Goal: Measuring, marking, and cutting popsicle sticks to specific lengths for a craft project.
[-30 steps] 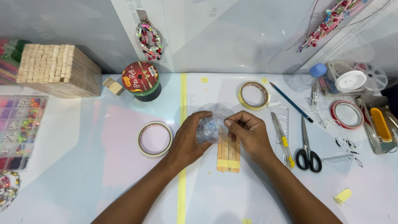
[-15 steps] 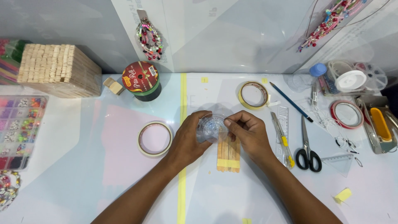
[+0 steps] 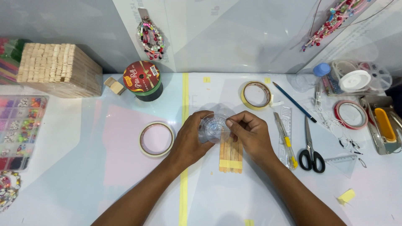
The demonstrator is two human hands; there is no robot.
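My left hand and my right hand together hold a small clear plastic round container at the middle of the table. The left hand cups its left side, and the right thumb and forefinger pinch its right rim. Just below it lies a flat panel of wooden craft sticks joined side by side with a yellow tape strip across the near end. My right hand partly covers the sticks' far end.
A tape roll lies left of my hands, another tape roll beyond them. Right: a utility knife, scissors, a pencil, a stapler. Left: a bead box, a stack of wooden sticks, a ribbon spool.
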